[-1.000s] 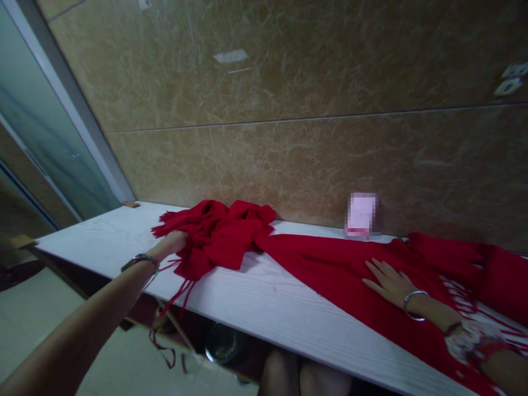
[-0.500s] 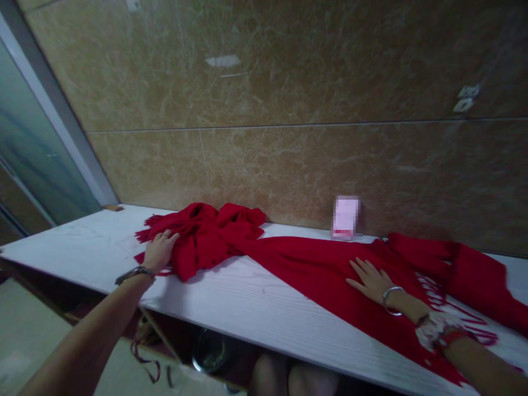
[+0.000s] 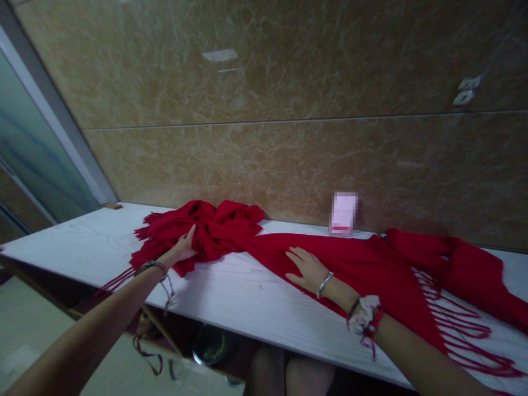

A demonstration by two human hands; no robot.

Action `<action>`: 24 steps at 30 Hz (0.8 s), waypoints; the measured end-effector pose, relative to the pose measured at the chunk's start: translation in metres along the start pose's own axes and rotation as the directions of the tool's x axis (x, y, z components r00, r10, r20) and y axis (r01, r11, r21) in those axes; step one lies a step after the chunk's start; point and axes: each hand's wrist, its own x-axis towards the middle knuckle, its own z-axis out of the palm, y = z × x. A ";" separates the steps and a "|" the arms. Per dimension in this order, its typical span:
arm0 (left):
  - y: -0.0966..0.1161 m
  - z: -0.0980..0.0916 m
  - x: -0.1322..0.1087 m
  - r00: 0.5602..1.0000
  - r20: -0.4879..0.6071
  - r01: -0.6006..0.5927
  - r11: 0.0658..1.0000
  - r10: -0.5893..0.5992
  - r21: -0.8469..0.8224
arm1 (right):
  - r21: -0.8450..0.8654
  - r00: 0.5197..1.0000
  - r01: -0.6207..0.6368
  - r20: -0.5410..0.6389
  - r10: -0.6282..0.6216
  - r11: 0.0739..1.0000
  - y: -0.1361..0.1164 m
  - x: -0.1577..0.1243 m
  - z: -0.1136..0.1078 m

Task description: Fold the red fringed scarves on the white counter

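A long red scarf lies along a white tabletop, with loose fringe at its right end. Its left part is bunched into folds, and more fringe sticks out there. My left hand is closed on the near side of this bunch, thumb raised; the other fingers are mostly hidden in the cloth. My right hand rests open with fingers spread, palm down on the flat middle stretch of the scarf. Further right, another length of folded red cloth lies against the wall.
A small pink box-like item, blurred out, stands against the marbled wall. A small brown block sits at the far left corner. Under the tabletop are open compartments, one with a round glass-like bowl. My knees are below the front edge.
My right hand has slid left along the scarf, uncovering more of the fringe at its right end. My left hand has moved right into the bunched folds and closed on them.
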 end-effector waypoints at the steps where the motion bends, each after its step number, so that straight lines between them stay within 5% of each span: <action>1: 0.001 0.000 -0.002 1.000 -0.024 0.005 1.000 -0.006 -0.025 | 0.016 0.999 0.035 -0.005 -0.035 0.999 -0.013 0.008 0.002; 5: 0.008 -0.009 -0.003 0.983 -0.141 0.112 0.993 -0.117 -0.043 | 0.010 0.996 0.088 -0.021 -0.088 0.996 -0.044 0.034 0.016; 9: 0.029 -0.021 0.001 0.962 -0.217 0.172 0.985 -0.163 0.022 | 0.010 0.997 0.067 -0.048 -0.066 0.998 -0.048 0.048 0.030; 13: 0.055 -0.029 0.005 0.990 -0.093 -0.091 0.980 0.109 0.178 | 0.154 0.993 0.023 -0.121 -0.004 0.988 -0.040 0.054 0.031; 17: 0.074 -0.038 0.005 0.900 0.001 -0.417 0.857 0.437 0.303 | 0.300 0.969 0.025 -0.244 0.051 0.954 -0.035 0.046 0.011; 21: 0.081 -0.067 0.000 0.854 0.003 -0.502 0.823 0.520 0.265 | 0.533 0.935 0.156 -0.351 0.050 0.831 -0.029 0.028 -0.010; 24: 0.079 -0.092 -0.014 0.838 0.069 -0.543 0.813 0.541 0.213 | 0.601 0.960 0.237 -0.265 -0.089 0.764 -0.018 0.013 -0.015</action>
